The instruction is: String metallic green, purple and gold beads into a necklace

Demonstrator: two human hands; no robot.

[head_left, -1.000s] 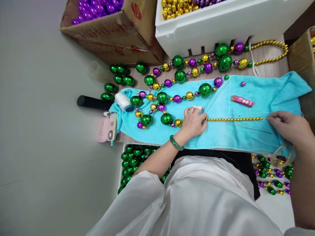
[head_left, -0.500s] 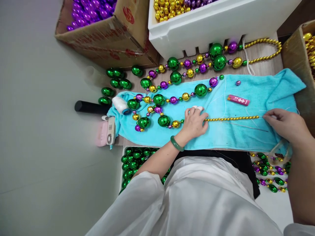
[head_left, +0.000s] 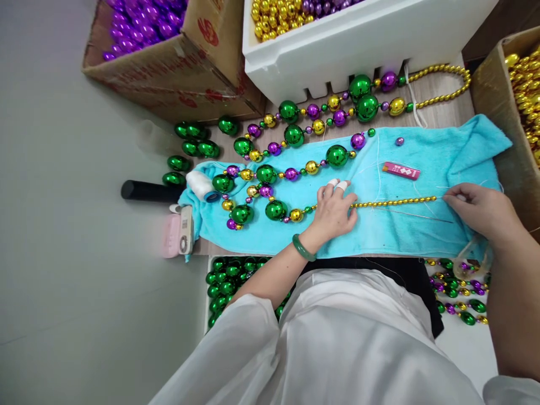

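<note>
A string of small gold beads [head_left: 394,202] lies nearly straight across a turquoise towel [head_left: 261,239]. My left hand [head_left: 335,214] rests over its left end, thumb and forefinger closed about the string; white wraps cover two fingertips. Past the gold beads' right end, my right hand [head_left: 476,211] pinches the thin thread coming out of them. To the left, the same strand seems to continue as large green, gold and purple beads [head_left: 276,210], partly hidden by my left hand. A long thin needle [head_left: 430,217] lies below the gold beads.
A pink lighter [head_left: 400,170] and a loose purple bead [head_left: 399,141] lie on the towel. A thread spool [head_left: 202,185] sits at its left end. Behind are a finished-looking bead necklace [head_left: 294,135], a white foam box [head_left: 337,56] and a cardboard box [head_left: 169,84].
The whole view has shifted slightly, so most things appear a little further left. Both hands keep their hold, and the gold bead string stays stretched between them.
</note>
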